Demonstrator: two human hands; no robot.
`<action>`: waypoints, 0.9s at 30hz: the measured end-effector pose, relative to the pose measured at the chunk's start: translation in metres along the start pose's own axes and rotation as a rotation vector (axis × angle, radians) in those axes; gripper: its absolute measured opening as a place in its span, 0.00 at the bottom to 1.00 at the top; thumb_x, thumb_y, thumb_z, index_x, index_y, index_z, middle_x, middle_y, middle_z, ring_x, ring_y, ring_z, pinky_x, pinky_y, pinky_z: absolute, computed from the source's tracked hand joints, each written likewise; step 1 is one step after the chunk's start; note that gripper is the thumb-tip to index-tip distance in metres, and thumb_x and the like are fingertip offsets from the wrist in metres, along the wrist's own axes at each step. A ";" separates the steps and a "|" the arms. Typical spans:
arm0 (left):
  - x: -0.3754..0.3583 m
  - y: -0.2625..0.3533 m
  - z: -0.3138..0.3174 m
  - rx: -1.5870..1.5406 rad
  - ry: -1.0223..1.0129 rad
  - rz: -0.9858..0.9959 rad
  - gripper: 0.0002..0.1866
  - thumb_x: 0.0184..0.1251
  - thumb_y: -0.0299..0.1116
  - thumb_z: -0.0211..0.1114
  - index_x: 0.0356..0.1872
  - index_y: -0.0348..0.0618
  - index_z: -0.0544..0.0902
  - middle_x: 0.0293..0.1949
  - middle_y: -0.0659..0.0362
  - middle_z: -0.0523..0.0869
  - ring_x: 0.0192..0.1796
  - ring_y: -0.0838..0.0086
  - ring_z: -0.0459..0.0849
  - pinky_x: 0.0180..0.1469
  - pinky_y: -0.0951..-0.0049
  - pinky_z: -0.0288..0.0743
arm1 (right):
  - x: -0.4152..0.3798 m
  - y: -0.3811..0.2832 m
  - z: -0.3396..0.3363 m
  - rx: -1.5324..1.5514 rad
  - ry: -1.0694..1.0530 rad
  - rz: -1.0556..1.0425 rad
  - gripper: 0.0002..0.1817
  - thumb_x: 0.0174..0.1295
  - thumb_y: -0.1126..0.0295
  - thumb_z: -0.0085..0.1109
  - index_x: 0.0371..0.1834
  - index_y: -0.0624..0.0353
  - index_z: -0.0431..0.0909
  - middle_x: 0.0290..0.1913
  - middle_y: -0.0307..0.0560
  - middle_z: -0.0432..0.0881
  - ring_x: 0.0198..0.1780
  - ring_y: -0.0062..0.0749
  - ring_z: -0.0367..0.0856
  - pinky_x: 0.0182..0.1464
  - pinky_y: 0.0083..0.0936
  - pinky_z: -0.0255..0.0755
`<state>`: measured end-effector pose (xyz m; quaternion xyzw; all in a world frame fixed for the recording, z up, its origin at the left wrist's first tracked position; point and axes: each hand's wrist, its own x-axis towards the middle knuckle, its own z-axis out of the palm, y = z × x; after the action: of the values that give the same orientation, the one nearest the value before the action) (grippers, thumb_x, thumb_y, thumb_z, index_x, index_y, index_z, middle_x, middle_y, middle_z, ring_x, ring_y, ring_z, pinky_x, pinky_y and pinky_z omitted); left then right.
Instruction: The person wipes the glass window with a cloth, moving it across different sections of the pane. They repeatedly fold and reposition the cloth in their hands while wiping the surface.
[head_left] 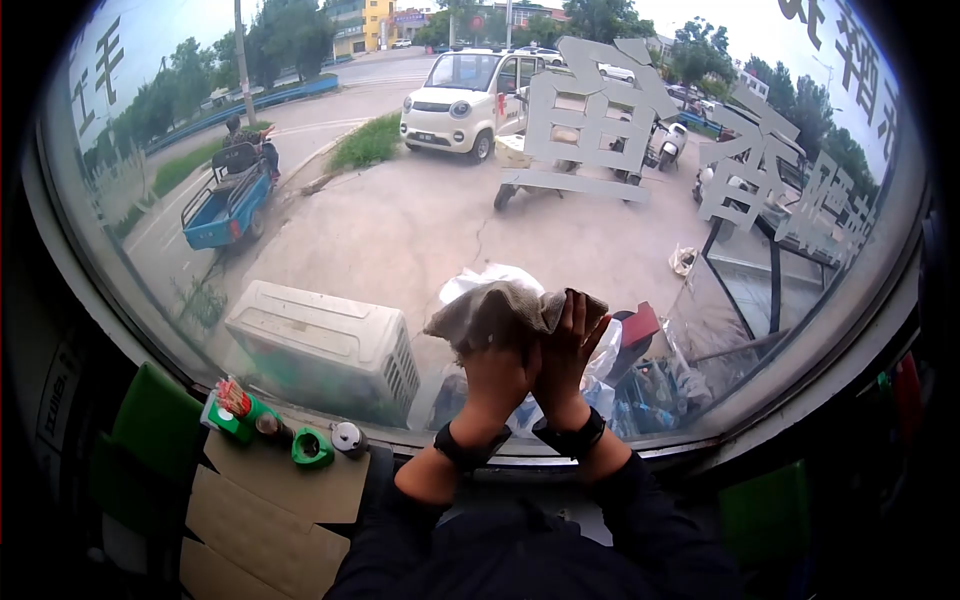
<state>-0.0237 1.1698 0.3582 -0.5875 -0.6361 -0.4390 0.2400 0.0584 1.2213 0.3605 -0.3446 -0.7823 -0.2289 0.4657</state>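
A grey-brown cloth [495, 312] is pressed against the large window pane [350, 235], near the middle of the view. My left hand [495, 370] is under and behind the cloth, its fingers mostly covered by it. Beside it, touching at the wrist side, my right hand [568, 350] holds the cloth's right part, with its fingers pointing up over the fabric. Both wrists wear black bands. Something white shows just above the cloth; whether it lies outside the glass is unclear.
At the lower left, a table with a cardboard top [265, 475] bears a green cup [312, 448], a lidded jar [348, 438] and a holder of sticks [233, 398]. Green chairs [150, 440] stand at both sides. Outside are an air-conditioner unit [320, 350] and vehicles.
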 end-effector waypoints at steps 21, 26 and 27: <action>0.008 -0.010 -0.024 0.130 -0.097 -0.081 0.30 0.55 0.43 0.56 0.56 0.36 0.65 0.63 0.33 0.52 0.65 0.39 0.49 0.60 0.41 0.45 | 0.024 -0.008 -0.016 0.048 0.006 -0.017 0.14 0.47 0.59 0.55 0.34 0.54 0.77 0.60 0.53 0.61 0.65 0.44 0.54 0.64 0.62 0.33; -0.042 -0.019 0.011 0.211 -0.111 -0.208 0.27 0.56 0.47 0.54 0.51 0.37 0.71 0.60 0.34 0.59 0.63 0.39 0.55 0.56 0.36 0.47 | -0.043 0.006 0.007 -0.087 -0.066 -0.032 0.18 0.47 0.57 0.58 0.40 0.53 0.75 0.61 0.53 0.61 0.66 0.44 0.53 0.63 0.64 0.34; -0.043 -0.021 0.012 0.213 -0.111 -0.216 0.27 0.56 0.47 0.54 0.51 0.37 0.71 0.60 0.34 0.59 0.63 0.39 0.55 0.56 0.36 0.47 | -0.046 0.012 0.007 -0.083 -0.069 -0.037 0.18 0.47 0.57 0.58 0.40 0.53 0.75 0.61 0.53 0.61 0.66 0.44 0.53 0.63 0.64 0.34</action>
<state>-0.0333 1.1587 0.3112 -0.5105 -0.7507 -0.3591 0.2167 0.0786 1.2184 0.3169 -0.3568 -0.7940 -0.2577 0.4193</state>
